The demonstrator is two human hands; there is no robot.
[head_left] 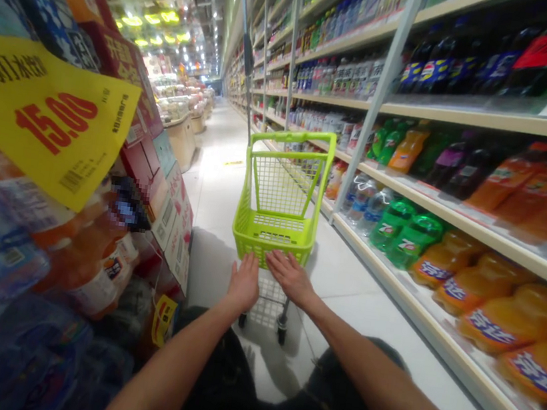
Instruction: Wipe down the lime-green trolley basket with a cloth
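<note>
A lime-green shopping cart (276,227) with a mesh basket and a grey lower rack stands on the floor in front of me. Both my arms reach forward to its near side. My left hand (243,284) is at the near left lower edge of the basket, fingers stretched forward. Against the near wall, a little right of it, lies my right hand (290,278), its fingers extended and slightly spread. Neither hand is wrapped round anything. Whether the palms press on the basket is hidden. The cart's handle bar (292,138) is at the far side.
Shelves of drink bottles (490,321) run along the right, with a metal post (381,98). On the left are stacked cartons (169,231), bottle packs (94,269) and a yellow price sign (58,113). The pale tiled aisle (223,128) stretches ahead.
</note>
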